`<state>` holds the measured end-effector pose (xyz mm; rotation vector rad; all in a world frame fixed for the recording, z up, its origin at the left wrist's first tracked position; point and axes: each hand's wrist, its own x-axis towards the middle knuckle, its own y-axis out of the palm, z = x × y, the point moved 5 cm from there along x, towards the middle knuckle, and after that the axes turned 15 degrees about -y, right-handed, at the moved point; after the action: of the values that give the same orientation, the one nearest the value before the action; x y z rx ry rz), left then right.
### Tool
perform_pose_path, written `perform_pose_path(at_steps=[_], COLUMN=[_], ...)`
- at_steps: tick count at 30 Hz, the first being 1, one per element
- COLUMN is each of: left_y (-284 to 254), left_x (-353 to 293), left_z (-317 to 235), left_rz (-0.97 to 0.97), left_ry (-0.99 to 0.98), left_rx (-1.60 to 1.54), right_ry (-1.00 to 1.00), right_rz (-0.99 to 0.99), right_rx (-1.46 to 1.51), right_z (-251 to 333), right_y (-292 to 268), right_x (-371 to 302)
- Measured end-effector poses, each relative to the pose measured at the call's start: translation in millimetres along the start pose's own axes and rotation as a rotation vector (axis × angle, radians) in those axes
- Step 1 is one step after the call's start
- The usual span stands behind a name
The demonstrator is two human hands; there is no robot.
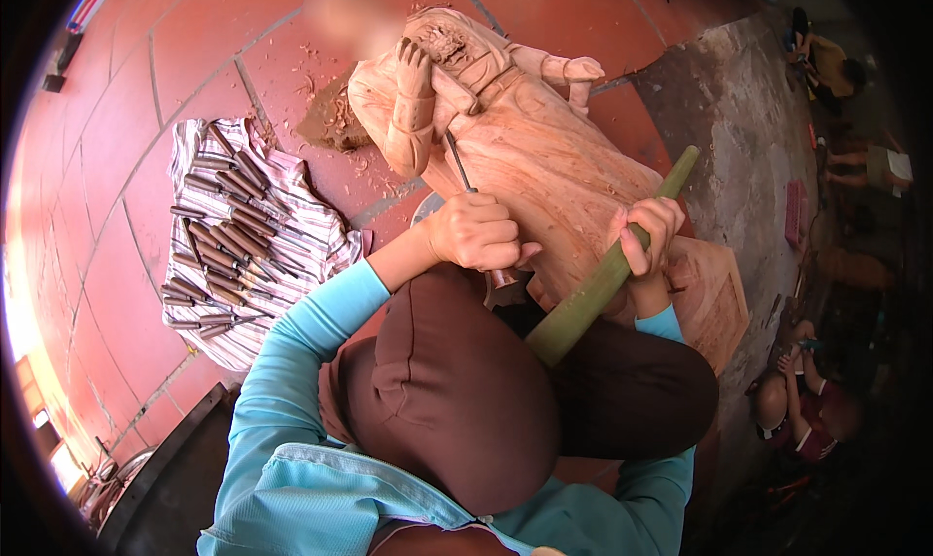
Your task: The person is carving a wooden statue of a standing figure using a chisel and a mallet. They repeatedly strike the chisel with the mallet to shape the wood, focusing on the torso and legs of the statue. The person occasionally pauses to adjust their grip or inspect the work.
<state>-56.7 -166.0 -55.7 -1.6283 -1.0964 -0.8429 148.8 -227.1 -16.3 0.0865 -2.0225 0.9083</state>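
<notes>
Your left hand (476, 233) is closed in a fist around the handle of a slim steel carving chisel (458, 163), whose blade runs up and away from your knuckles to rest its tip on the pale, reddish-brown carved wooden statue (544, 157). The statue lies tilted across the red tiled floor (126, 89), its lower end against your knees and its carved arms and chest farther from you. Your right hand (649, 237) is wrapped tightly round a long green cylindrical wooden mallet (612, 264), gripped about midway; one end points up and to the right over the statue, the thicker end slants down toward your lap. Both hands sit near each other, just above your dark brown trousers (457, 381).

To your left, well apart from the statue, a striped white cloth (311, 235) is spread on the floor with many wooden-handled chisels (228, 240) laid in rough rows on it. Wood shavings (330, 119) lie scattered by the statue's upper end.
</notes>
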Motion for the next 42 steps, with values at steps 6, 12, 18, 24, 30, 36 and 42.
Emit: perform_pose_path(at_steps=[6, 12, 18, 24, 30, 36, 42], left_y=[-3.0, -4.8, -2.4, -0.1, -2.4, 0.2, 1.5], left_x=[-0.3, 8.2, -6.9, -5.5, -3.3, -3.7, -6.2], left_z=[-17.0, -8.2, -3.9, -2.5, -1.9, -2.2, -1.0], left_rz=[0.025, 0.028, -0.014, -0.049, -0.056, -0.076, -0.056], left_ry=[-0.039, -0.020, 0.010, 0.010, 0.008, -0.002, 0.029], left_rx=[0.122, -0.003, -0.049, -0.037, -0.011, 0.001, 0.015], right_ry=[-0.052, -0.036, -0.030, -0.035, 0.002, -0.011, -0.028], right_rz=[0.099, 0.085, 0.011, 0.048, 0.088, 0.115, 0.095], right_rx=[-0.040, -0.059, -0.006, 0.024, -0.028, -0.081, -0.073], right_z=[2.2, 1.9, 2.5, 2.9, 2.6, 3.1, 3.0], right_y=[2.6, 1.8, -1.5, -2.5, 0.8, 0.1, 3.5], right_x=[-1.5, 1.0, 0.5, -1.5, 1.7, -0.9, 2.8])
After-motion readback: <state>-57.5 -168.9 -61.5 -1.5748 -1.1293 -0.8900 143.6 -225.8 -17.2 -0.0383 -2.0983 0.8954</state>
